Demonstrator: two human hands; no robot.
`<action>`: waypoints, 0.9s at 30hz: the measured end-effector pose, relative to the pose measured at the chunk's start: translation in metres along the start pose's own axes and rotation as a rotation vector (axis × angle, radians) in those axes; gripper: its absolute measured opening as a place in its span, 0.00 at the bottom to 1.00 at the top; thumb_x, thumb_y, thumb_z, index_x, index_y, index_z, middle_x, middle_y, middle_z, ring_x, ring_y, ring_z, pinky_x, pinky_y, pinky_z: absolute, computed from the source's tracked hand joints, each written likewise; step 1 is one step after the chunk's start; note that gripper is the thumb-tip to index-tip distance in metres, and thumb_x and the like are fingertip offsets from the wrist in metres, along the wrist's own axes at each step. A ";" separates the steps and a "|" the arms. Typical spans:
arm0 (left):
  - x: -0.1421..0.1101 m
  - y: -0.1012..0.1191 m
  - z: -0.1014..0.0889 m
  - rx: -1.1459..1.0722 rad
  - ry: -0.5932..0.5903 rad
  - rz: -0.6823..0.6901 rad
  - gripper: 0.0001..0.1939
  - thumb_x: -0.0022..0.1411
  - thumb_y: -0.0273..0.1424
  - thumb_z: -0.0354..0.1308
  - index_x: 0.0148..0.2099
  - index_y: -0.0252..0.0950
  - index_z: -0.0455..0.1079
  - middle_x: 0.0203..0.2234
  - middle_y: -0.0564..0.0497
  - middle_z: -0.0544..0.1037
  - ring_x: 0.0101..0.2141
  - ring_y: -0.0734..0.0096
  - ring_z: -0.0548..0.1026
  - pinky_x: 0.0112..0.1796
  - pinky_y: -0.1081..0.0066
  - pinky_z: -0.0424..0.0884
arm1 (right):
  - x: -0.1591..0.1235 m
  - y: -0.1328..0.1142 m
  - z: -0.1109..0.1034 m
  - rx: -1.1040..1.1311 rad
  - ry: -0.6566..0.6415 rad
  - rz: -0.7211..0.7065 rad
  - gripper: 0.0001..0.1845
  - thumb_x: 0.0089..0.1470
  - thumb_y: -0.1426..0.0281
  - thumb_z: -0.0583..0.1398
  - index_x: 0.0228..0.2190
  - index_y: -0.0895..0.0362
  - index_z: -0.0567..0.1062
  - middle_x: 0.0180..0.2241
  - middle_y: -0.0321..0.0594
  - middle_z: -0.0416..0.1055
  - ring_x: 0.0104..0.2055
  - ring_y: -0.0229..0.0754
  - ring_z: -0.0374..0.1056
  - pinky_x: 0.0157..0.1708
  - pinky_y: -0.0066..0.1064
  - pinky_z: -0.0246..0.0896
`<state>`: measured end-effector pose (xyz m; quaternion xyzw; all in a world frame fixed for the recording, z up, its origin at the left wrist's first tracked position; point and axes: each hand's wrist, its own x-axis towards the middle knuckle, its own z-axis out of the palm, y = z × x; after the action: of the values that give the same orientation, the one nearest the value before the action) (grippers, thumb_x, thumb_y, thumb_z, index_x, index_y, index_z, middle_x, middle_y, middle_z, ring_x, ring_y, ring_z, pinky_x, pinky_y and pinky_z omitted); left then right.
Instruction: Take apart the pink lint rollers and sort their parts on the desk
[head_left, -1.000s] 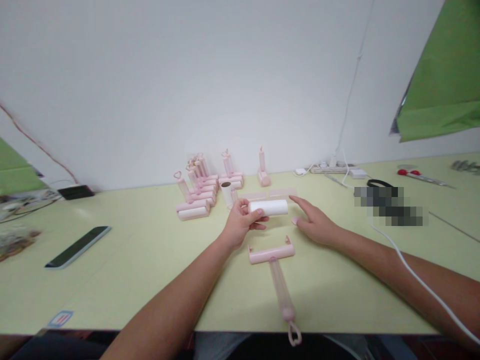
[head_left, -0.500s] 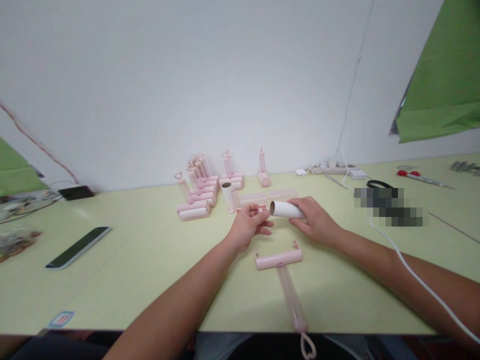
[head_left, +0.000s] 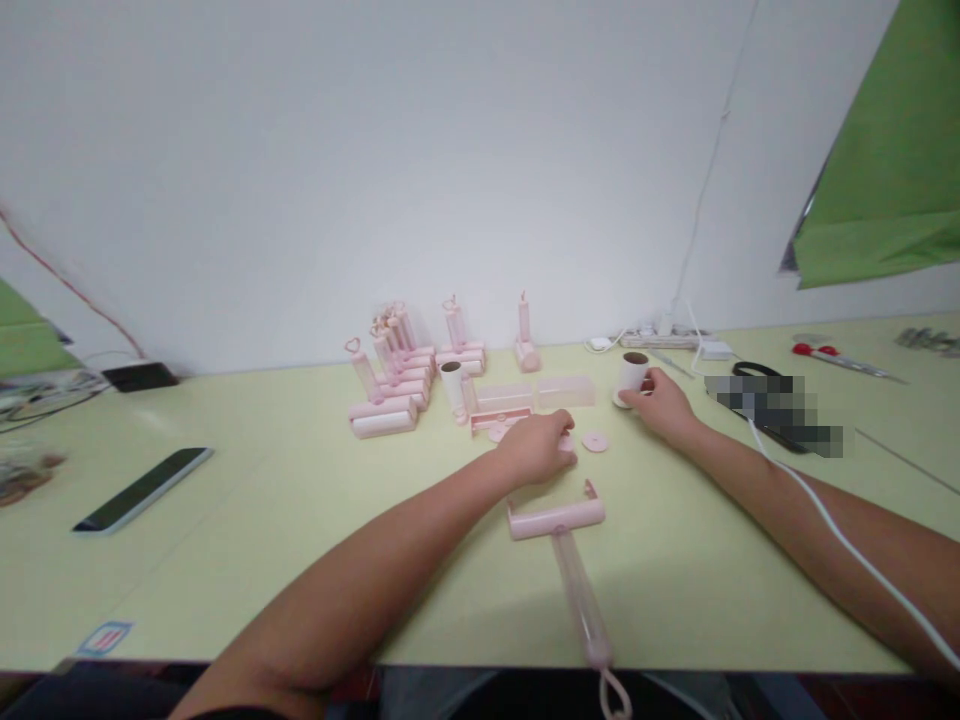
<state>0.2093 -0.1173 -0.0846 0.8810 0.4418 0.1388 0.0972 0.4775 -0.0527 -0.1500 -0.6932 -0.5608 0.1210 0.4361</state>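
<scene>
In my right hand (head_left: 664, 408) is a white roll with a cardboard core (head_left: 632, 374), upright on the table at the right, its dark open end up. A pale round piece (head_left: 619, 400) shows at its foot. My left hand (head_left: 536, 447) is low over the table, fingers curled round a small pink disc (head_left: 568, 443), partly hidden. A flat pink disc (head_left: 595, 442) lies just right of it, and another pink disc (head_left: 496, 433) shows behind the wrist. Nearest me lies a pink lint roller frame (head_left: 556, 519) with a clear handle (head_left: 581, 595) and heart-shaped loop.
Several pink lint rollers (head_left: 382, 415) stand at the back left, another (head_left: 527, 352) nearer the middle. Beside them are a second white roll (head_left: 452, 388), a pink tray-like part (head_left: 501, 418) and clear covers (head_left: 564, 391). A phone (head_left: 146, 490) lies left; a white cable (head_left: 825, 515) crosses my right forearm.
My right hand has carried the white roll right and turned it from lying sideways to upright. My left hand has moved right and slightly down, away from the roll's end. Pink discs have come into sight.
</scene>
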 end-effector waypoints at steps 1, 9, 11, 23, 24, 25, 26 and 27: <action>0.007 0.000 0.003 0.025 -0.005 -0.006 0.23 0.51 0.34 0.62 0.51 0.39 0.69 0.42 0.43 0.79 0.41 0.53 0.77 0.39 0.64 0.70 | 0.001 0.001 0.003 -0.006 -0.009 0.009 0.24 0.48 0.58 0.63 0.44 0.58 0.71 0.39 0.45 0.75 0.33 0.43 0.68 0.32 0.33 0.60; 0.035 -0.006 0.011 0.031 -0.064 0.023 0.25 0.48 0.41 0.67 0.48 0.39 0.72 0.42 0.41 0.79 0.41 0.50 0.76 0.40 0.62 0.69 | 0.013 -0.004 0.018 -0.045 -0.044 -0.046 0.21 0.49 0.59 0.63 0.42 0.57 0.72 0.40 0.45 0.76 0.35 0.43 0.70 0.34 0.32 0.59; 0.035 -0.006 0.010 0.034 -0.069 0.031 0.25 0.48 0.41 0.67 0.49 0.39 0.72 0.42 0.41 0.79 0.41 0.49 0.76 0.40 0.61 0.69 | 0.013 -0.005 0.018 -0.054 -0.053 -0.056 0.21 0.49 0.58 0.63 0.42 0.57 0.71 0.40 0.45 0.76 0.35 0.43 0.70 0.34 0.32 0.59; 0.027 -0.007 -0.005 0.090 -0.125 0.041 0.24 0.53 0.35 0.61 0.53 0.38 0.70 0.47 0.41 0.78 0.44 0.51 0.76 0.39 0.64 0.68 | 0.003 -0.012 0.006 -0.025 0.068 -0.121 0.32 0.48 0.57 0.63 0.51 0.59 0.66 0.48 0.51 0.70 0.40 0.46 0.68 0.37 0.35 0.62; 0.023 -0.006 -0.009 0.095 -0.106 0.052 0.22 0.55 0.34 0.60 0.53 0.38 0.70 0.47 0.41 0.78 0.44 0.52 0.76 0.39 0.64 0.68 | 0.000 -0.016 0.002 -0.015 0.131 -0.161 0.31 0.48 0.57 0.63 0.50 0.60 0.66 0.48 0.52 0.69 0.41 0.47 0.67 0.39 0.36 0.62; 0.018 -0.004 -0.012 0.094 -0.087 0.064 0.21 0.57 0.35 0.58 0.53 0.37 0.70 0.46 0.41 0.78 0.44 0.53 0.76 0.39 0.64 0.68 | -0.006 -0.020 -0.003 -0.007 0.166 -0.225 0.27 0.49 0.58 0.62 0.48 0.60 0.68 0.47 0.52 0.69 0.42 0.47 0.67 0.40 0.37 0.63; 0.011 -0.001 -0.017 0.087 -0.078 0.079 0.20 0.59 0.36 0.56 0.52 0.37 0.71 0.45 0.41 0.78 0.43 0.54 0.76 0.39 0.65 0.67 | -0.014 -0.025 -0.009 -0.010 0.153 -0.309 0.23 0.51 0.59 0.61 0.46 0.59 0.69 0.45 0.50 0.69 0.41 0.47 0.67 0.41 0.37 0.63; 0.003 0.003 -0.021 0.073 -0.084 0.091 0.19 0.61 0.38 0.54 0.52 0.36 0.71 0.44 0.42 0.78 0.42 0.56 0.76 0.39 0.65 0.67 | -0.024 -0.031 -0.015 -0.022 0.081 -0.399 0.18 0.53 0.60 0.59 0.43 0.58 0.71 0.43 0.48 0.71 0.40 0.46 0.67 0.41 0.37 0.63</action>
<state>0.2058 -0.1155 -0.0632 0.9082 0.4014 0.0899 0.0768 0.4583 -0.0809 -0.1254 -0.5774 -0.6702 -0.0019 0.4663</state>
